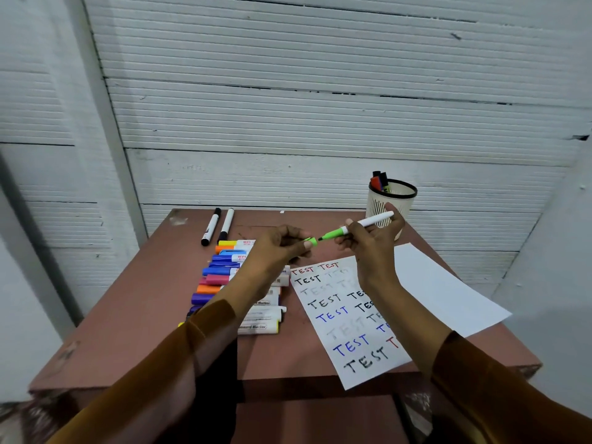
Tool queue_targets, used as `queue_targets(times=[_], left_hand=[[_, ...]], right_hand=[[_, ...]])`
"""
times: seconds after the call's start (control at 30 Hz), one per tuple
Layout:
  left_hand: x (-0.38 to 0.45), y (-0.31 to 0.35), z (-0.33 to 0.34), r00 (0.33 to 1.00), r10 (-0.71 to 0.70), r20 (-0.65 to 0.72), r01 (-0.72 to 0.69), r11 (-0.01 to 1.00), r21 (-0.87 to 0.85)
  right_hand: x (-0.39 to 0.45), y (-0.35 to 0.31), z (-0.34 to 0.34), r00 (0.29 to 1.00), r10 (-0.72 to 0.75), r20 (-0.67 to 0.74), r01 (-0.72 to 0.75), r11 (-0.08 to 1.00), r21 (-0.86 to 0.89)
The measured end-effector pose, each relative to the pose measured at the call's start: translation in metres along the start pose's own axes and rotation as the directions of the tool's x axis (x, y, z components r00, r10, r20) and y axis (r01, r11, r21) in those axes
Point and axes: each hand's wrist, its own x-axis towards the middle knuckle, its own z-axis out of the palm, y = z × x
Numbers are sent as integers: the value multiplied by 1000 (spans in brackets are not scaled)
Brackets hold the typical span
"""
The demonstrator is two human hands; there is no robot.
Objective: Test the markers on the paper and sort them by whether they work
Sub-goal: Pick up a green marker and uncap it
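My right hand point(373, 241) grips a white marker with a green tip section point(358, 225), held above the table and pointing left. Just off its tip, my left hand point(282, 243) pinches the green cap point(312, 241); cap and tip are a small gap apart. Below the hands lies the test paper point(339, 318), covered with several "TEST" words in red, black, blue and faint grey. A row of several capped markers point(221, 274) lies to the left of the paper, partly hidden by my left forearm.
Two markers with black caps point(217, 226) lie apart at the table's far left. A white mesh cup point(398, 200) with markers in it stands at the far right. A second blank sheet point(448, 293) overlaps the table's right edge. The table point(128, 315) is reddish brown.
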Motion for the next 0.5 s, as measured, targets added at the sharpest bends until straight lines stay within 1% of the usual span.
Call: queue_targets(times=[0.1,0.2,0.27,0.3,0.33,0.4,0.43,0.47,0.5], left_hand=[[-1,0,-3,1000,-3,7,3,1000,-8],[-2,0,-4,1000,4,25,-4,1000,-16],[-1,1,-7,1000,3,-20,-5,997,-77],[0,1,-10,997,-14,-74,5,991,-131],[1,0,-14,989,-53,-138,23,978,-209],[5,-3,-23,959,-149,-240,50,926,-374],[6,-5,-26,946,-182,-270,55,906,-419],[6,-4,-27,935,-204,-290,52,888,-456],[6,-2,-26,923,-223,-312,44,870,-491]], right_hand=[[-3,3,4,999,13,52,-13,1000,-4],[-8,4,10,989,9,146,-12,1000,19],[-10,4,11,981,28,193,-34,999,31],[-11,4,11,977,38,209,-43,999,18],[-10,5,11,973,42,227,-37,999,-25],[-13,8,12,954,17,298,47,977,-207],[-16,10,14,935,-9,353,133,936,-327],[-20,12,16,910,-36,413,234,868,-438],[-25,14,19,879,-66,472,342,777,-529]])
